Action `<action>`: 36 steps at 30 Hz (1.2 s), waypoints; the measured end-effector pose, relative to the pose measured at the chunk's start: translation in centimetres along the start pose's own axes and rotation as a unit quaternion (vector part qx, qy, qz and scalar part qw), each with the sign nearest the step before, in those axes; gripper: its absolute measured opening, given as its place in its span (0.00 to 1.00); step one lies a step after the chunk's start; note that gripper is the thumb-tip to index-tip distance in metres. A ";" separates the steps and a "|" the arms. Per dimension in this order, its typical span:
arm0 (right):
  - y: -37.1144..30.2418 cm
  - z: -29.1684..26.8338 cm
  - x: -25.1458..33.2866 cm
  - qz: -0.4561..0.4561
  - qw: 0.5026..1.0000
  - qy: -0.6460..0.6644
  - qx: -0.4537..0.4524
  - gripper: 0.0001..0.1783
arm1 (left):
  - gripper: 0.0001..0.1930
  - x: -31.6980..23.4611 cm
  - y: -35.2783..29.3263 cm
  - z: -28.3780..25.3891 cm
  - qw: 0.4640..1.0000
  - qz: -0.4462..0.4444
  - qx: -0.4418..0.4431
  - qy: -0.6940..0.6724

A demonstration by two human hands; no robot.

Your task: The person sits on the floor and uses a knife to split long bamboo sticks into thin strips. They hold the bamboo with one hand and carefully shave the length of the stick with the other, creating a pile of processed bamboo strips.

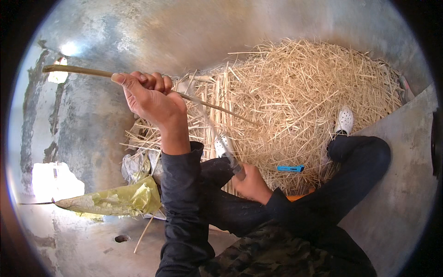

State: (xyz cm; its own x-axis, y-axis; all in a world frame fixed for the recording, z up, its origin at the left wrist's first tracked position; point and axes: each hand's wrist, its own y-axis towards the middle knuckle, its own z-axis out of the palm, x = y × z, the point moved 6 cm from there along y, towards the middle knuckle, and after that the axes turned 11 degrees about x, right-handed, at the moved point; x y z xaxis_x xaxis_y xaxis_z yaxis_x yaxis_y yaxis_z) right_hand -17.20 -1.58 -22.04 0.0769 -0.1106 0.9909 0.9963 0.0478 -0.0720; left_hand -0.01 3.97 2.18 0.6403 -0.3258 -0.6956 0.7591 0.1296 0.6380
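My left hand (152,94) is raised at the centre left, its fingers wrapped round a long, thin wooden stick (87,70). The thicker end points left toward the wall, and the thinner end slopes down to the right over the straw. Lower down, in front of my lap, my right hand (254,184) grips the handle of a knife (238,171). Its long, narrow blade is smeared by motion and reaches up toward the stick, just right of my left wrist. Whether blade and stick touch, I cannot tell.
Straw and thin split strips (304,92) cover the floor against the wall. A blue box cutter (290,169) lies on them between my legs. White clogs (344,120) are on my feet. At the left, a yellow-green plastic sheet (115,198) hangs near bright wall openings (57,181).
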 end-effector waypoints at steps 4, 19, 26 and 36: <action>0.7 -0.6 -2.2 0.044 0.999 -0.018 -0.005 0.12 | 0.24 0.4 0.6 -0.1 1.000 -0.005 0.017 -0.010; 1.1 -2.6 -6.4 0.079 0.995 -0.059 0.018 0.09 | 0.23 1.1 1.6 1.4 1.000 -0.017 0.009 -0.011; -0.1 -2.6 -1.1 0.028 0.998 -0.050 0.003 0.11 | 0.23 1.4 1.8 1.2 0.999 -0.017 0.023 -0.034; -0.3 -2.5 -7.8 0.101 0.995 0.001 -0.012 0.11 | 0.24 1.9 1.9 1.5 0.999 -0.029 0.018 -0.035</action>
State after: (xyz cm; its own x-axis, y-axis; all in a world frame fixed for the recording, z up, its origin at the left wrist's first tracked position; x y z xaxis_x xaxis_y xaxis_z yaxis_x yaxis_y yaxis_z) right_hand -18.01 -3.24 -30.04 0.2751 -0.1034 0.9558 0.9613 0.0462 -0.2717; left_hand 2.41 2.23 2.56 0.5853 -0.3961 -0.7075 0.7886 0.0752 0.6103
